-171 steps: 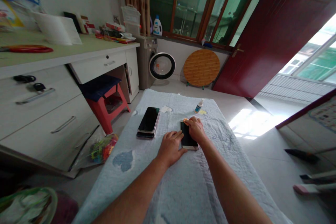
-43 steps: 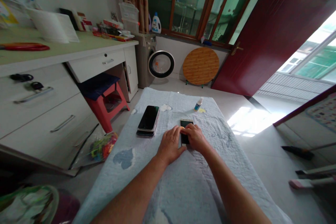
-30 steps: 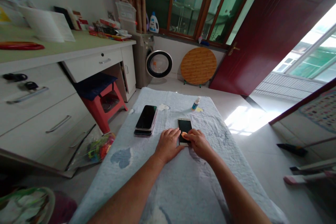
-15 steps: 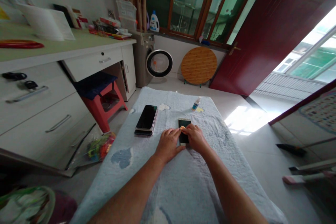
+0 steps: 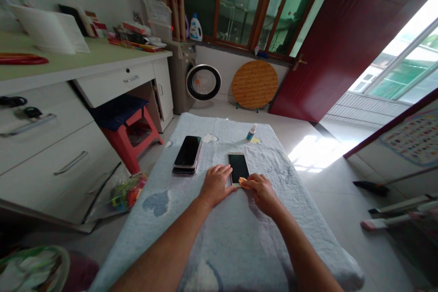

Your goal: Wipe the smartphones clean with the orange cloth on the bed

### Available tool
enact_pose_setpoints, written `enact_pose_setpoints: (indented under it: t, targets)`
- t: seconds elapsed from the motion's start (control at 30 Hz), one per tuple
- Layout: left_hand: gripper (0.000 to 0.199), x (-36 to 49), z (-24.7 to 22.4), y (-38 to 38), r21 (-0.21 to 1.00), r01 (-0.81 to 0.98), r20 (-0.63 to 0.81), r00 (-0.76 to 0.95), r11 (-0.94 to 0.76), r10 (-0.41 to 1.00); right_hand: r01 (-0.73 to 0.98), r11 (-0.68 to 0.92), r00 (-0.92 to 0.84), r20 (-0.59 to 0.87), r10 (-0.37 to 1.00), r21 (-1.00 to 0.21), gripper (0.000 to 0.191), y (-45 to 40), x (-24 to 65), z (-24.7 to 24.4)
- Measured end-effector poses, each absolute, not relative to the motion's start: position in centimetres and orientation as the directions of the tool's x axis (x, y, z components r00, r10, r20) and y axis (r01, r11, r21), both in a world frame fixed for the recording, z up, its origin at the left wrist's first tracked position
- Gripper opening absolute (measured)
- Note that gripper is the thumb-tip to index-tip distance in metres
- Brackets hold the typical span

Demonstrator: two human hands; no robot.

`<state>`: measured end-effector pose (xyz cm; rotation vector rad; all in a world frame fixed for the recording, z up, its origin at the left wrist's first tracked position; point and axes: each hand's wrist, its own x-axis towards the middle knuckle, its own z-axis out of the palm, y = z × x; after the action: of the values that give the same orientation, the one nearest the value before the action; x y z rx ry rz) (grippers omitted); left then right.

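A smartphone [image 5: 238,167] with a dark screen and pale frame lies face up on the light blue cloth [image 5: 236,242]. My left hand [image 5: 216,184] grips its left side, the fingers at the edge and the thumb by the bottom corner. Pinched in my right hand [image 5: 263,190] is a small orange cloth [image 5: 242,181], pressed on the lower end of the screen. To the left lies a stack of phones [image 5: 188,151], the top one with a black screen. A small spray bottle [image 5: 251,133] stands upright beyond the phone.
A desk [image 5: 112,65] with drawers runs along the left, with a red stool [image 5: 137,139] under it. A washing machine [image 5: 181,73] has its round door open. A round wooden board [image 5: 255,85] leans on the wall. A bin [image 5: 66,260] stands at lower left.
My right hand has moved the orange cloth from the upper part of the screen down to its lower end. My left hand stays at the phone's left edge. The view has shifted slightly.
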<state>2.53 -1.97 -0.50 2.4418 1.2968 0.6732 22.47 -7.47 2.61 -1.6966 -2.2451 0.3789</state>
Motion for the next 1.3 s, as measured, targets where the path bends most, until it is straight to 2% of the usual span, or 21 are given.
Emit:
enact_pose_setpoints:
  t: [0.17,0.33,0.67,0.97,1.13,1.3]
  targets:
    - [0.064,2.6,-0.3,-2.1,0.457,0.707,0.238,0.488,-0.540,0.840,0.888,0.250,-0.220,0.122,0.968,-0.387,0.036,-7.8,23.9,2.4]
    - [0.061,2.6,0.0,-2.2,0.465,0.711,0.213,0.488,-0.527,0.846,0.927,0.200,-0.166,0.129,0.978,-0.317,0.037,-5.3,23.3,2.0]
    - [0.063,2.6,0.0,-2.2,0.488,0.692,0.227,0.488,-0.532,0.843,0.983,0.040,-0.033,0.041,0.999,-0.181,0.037,2.7,22.3,2.2]
    - [0.065,2.6,0.5,-2.5,0.493,0.697,0.206,0.489,-0.521,0.848,0.990,-0.026,0.022,-0.028,0.999,-0.137,0.036,6.3,21.6,2.6]
    - [0.048,2.6,0.3,-2.5,0.484,0.675,0.172,0.550,-0.556,0.818,0.995,-0.030,0.023,-0.073,0.997,-0.096,0.034,7.2,21.0,2.9]
    - [0.043,2.5,-0.1,-2.3,0.499,0.669,0.169,0.548,-0.551,0.819,0.994,0.039,-0.048,-0.087,0.995,-0.100,0.033,8.0,19.1,3.2]
